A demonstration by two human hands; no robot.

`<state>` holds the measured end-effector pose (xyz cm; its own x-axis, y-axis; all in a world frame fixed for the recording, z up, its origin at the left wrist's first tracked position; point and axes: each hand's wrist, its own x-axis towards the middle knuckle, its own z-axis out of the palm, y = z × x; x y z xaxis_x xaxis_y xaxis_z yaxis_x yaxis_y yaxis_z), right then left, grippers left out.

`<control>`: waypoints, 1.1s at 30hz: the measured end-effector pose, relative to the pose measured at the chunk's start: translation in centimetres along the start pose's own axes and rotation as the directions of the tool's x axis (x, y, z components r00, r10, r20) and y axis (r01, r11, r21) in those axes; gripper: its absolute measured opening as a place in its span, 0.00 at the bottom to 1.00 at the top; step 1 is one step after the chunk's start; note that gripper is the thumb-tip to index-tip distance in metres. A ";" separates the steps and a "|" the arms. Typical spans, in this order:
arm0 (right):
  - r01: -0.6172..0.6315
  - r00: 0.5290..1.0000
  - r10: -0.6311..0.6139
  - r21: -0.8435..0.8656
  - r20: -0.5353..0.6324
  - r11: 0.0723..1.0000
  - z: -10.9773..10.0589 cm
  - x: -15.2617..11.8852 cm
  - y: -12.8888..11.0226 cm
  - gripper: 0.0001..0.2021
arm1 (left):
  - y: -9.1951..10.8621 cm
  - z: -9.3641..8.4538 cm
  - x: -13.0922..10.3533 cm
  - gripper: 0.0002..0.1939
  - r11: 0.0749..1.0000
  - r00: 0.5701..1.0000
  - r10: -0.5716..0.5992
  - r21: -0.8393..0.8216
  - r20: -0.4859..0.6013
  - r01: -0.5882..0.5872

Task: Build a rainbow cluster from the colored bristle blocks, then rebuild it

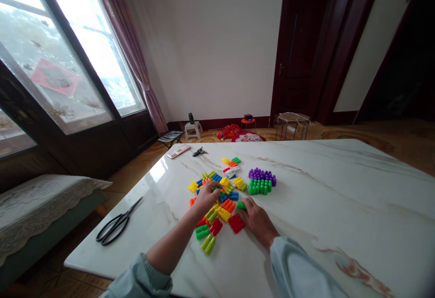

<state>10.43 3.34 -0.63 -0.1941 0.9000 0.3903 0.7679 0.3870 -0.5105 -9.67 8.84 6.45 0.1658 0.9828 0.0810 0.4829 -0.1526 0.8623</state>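
Note:
Many coloured plastic blocks lie in a loose pile on the white marbled table (322, 198). My left hand (206, 196) reaches into the pile, its fingers closed around a green block (220, 192) that they partly hide. Right of the pile, my right hand (253, 214) has its fingers closed on another green block (241, 205), just above a red block (236, 223). Beyond my right hand, upright green blocks (260, 187) stand grouped against a group of purple blocks (262, 174).
Black-handled scissors (117, 225) lie at the table's left. Near the far left edge are a phone (178, 151) and a set of keys (200, 152). Past the table stand a white stool (193, 129) and a round stool (292, 117).

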 end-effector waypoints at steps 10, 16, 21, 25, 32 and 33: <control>-0.016 0.998 0.011 0.076 0.067 0.997 -0.1 -0.2 -0.4 0.14 | 1.2 0.2 5.8 0.18 0.836 0.938 0.345 0.440 0.042 -0.327; -0.046 0.989 0.044 0.010 0.143 0.999 0.1 -0.2 -0.3 0.15 | 2.0 3.9 14.7 0.21 0.760 0.964 0.246 0.596 0.103 -0.258; -0.059 0.976 0.072 -0.071 0.204 0.996 0.0 -0.1 -0.4 0.16 | 1.3 7.8 20.1 0.29 0.759 0.982 0.134 0.623 0.135 -0.189; -0.055 0.970 0.086 -0.139 0.226 0.989 -0.2 -0.1 -0.6 0.19 | 0.7 9.8 21.7 0.22 0.771 0.985 0.064 0.619 0.161 -0.151; -0.045 0.979 0.066 -0.114 0.192 0.992 -0.3 0.2 -0.6 0.18 | 2.3 9.9 19.9 0.16 0.849 0.987 0.148 0.504 0.065 -0.161; -0.044 0.981 0.063 -0.103 0.186 0.994 -0.3 0.2 -0.6 0.18 | 2.8 9.6 19.2 0.17 0.865 0.986 0.162 0.476 0.035 -0.159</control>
<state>10.08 3.27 -0.03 -0.2556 0.9441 0.2083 0.8345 0.3242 -0.4454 3.08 26.30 5.63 0.2716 0.9409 0.2022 0.8005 -0.3375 0.4953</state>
